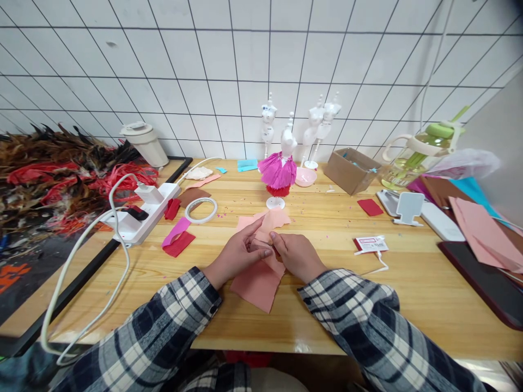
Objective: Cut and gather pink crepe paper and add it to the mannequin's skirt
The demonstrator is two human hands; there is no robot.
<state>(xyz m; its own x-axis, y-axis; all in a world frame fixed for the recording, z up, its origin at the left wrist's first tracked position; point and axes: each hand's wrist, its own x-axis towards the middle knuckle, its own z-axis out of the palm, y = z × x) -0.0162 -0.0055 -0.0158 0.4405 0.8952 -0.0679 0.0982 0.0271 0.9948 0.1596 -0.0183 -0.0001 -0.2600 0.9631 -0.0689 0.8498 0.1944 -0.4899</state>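
Note:
My left hand (pixel 241 250) and my right hand (pixel 296 253) meet above the middle of the table, both closed on a piece of peach crepe paper (pixel 275 218). The thumbs press on the paper close together, and its upper part sticks up beyond the fingers. Under my hands a larger salmon crepe paper sheet (pixel 257 286) with an uneven edge lies on the wood. Just behind stands a small white mannequin (pixel 288 141) in a magenta ruffled paper skirt (pixel 278 171) with a red fringe below, on a round white base.
On the left are a power strip (pixel 157 209) with cables, a tape roll (pixel 201 210), paper scraps (pixel 178 244), a white cup (pixel 145 142) and feathers (pixel 49 163). Behind stand more mannequins (pixel 316 122). A cardboard box (pixel 351 170), bottle (pixel 429 152), phone stand (pixel 409 207) and paper sheets (pixel 482 228) are right.

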